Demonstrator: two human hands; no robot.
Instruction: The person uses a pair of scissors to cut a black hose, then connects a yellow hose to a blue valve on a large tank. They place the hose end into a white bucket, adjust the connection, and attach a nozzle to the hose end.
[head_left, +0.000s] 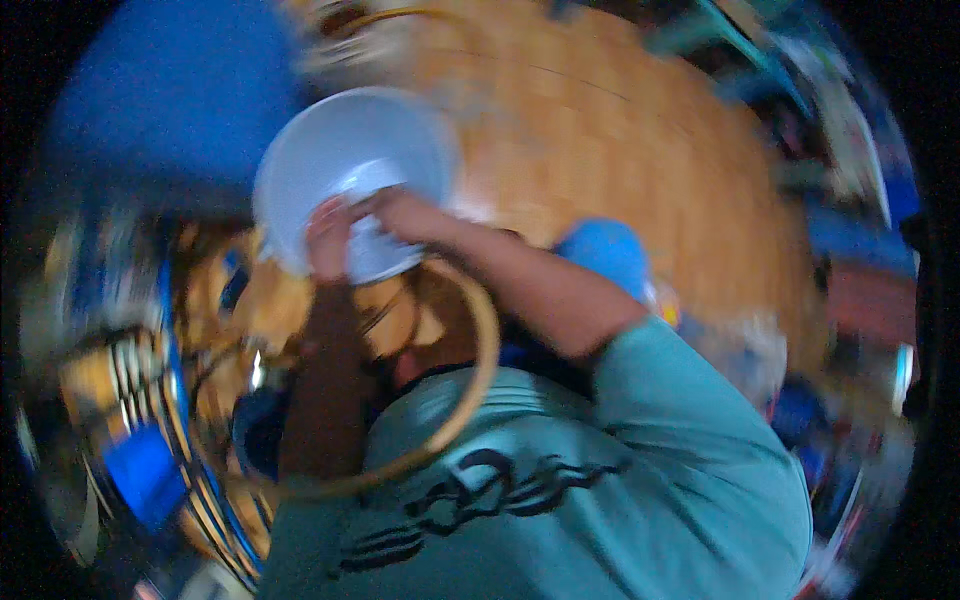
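Note:
A round, pale bluish-white tub (pixel 290 155) is in front of me, left of the picture's middle. Over its near part my left hand (pixel 328 238) and my right hand (pixel 402 214) come together. The fingers of both look bent and closed, and motion blur hides whatever is between them. A glossy bright patch lies just beyond the fingers; I cannot tell if it is an object or a reflection. A tan, bendy cane-like strip (pixel 484 350) curves from below my right wrist across my shirt to the lower left. Where its ends are is unclear.
A large blue surface (pixel 190 90) fills the far left. Wooden flooring (pixel 620 150) spreads to the right. A rounded blue object (pixel 606 258) lies beyond my right forearm. Several long strips (pixel 195 450) and a blue piece (pixel 145 475) are at the lower left. Blurred clutter lines the right side.

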